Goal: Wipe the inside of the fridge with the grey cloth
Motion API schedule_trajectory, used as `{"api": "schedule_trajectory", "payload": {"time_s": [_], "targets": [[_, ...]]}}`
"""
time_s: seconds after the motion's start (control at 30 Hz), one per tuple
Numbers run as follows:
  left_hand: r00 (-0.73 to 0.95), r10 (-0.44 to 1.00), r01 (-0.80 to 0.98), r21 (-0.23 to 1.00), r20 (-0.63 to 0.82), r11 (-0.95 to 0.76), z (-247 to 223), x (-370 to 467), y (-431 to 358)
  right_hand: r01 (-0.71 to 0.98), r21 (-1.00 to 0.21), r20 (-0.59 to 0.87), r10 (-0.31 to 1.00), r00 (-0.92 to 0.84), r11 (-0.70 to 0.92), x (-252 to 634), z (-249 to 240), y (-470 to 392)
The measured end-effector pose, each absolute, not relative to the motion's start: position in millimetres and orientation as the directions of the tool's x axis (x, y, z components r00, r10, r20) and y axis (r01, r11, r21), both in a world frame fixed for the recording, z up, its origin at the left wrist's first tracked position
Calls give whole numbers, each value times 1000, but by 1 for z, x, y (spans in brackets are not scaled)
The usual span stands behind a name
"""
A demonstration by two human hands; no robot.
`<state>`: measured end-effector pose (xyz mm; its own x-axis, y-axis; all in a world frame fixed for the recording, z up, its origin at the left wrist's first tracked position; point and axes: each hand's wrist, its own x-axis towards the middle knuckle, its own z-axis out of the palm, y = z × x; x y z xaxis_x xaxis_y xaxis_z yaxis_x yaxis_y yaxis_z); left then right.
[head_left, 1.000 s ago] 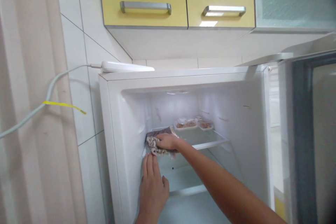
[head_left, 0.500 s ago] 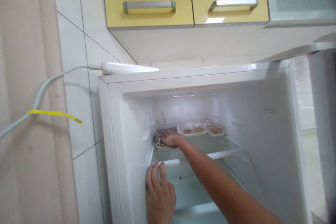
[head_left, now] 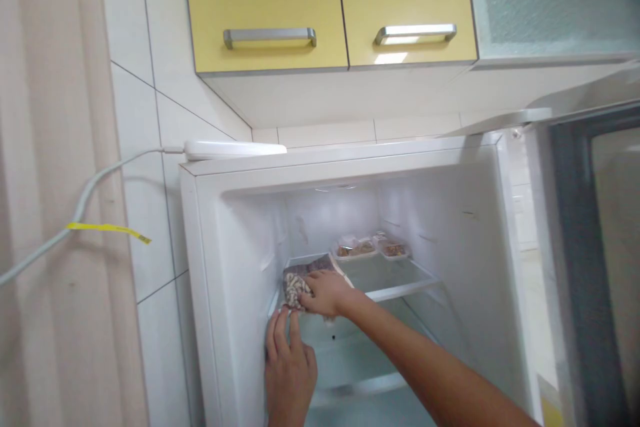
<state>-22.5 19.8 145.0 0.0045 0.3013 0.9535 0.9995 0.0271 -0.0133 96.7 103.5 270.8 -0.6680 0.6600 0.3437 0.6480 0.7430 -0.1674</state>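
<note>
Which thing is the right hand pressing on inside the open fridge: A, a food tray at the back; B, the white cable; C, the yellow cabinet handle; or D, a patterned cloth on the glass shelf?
D: the right hand lies on the patterned cloth at the left front of the glass shelf, well clear of the food trays at the back.

right hand [head_left: 326, 292] pressing cloth [head_left: 296, 282], fridge shelf [head_left: 395, 277]

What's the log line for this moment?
right hand: pressing cloth on shelf | left hand: at shelf's front edge | fridge: open
</note>
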Motion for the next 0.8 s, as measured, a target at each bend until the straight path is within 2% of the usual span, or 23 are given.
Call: {"api": "schedule_trajectory", "payload": {"time_s": [0.17, 0.47, 0.7, 0.8], "targets": [[17, 368, 1000, -26, 930, 17, 150, -25, 12, 730, -197, 434, 726, -533, 654, 158, 262, 80], [74, 435, 996, -87, 897, 10, 156, -28, 4, 887, -291, 515, 840, -171, 359, 241, 246, 97], [124, 458, 991, -130, 881, -17, 157, -31, -2, 897, -291, 543, 830, -131, 333, 254, 239, 97], [97, 467, 994, -110, 879, 2, 158, -28, -3, 879, -277, 618, 773, -147, 389, 259, 232, 97]]}}
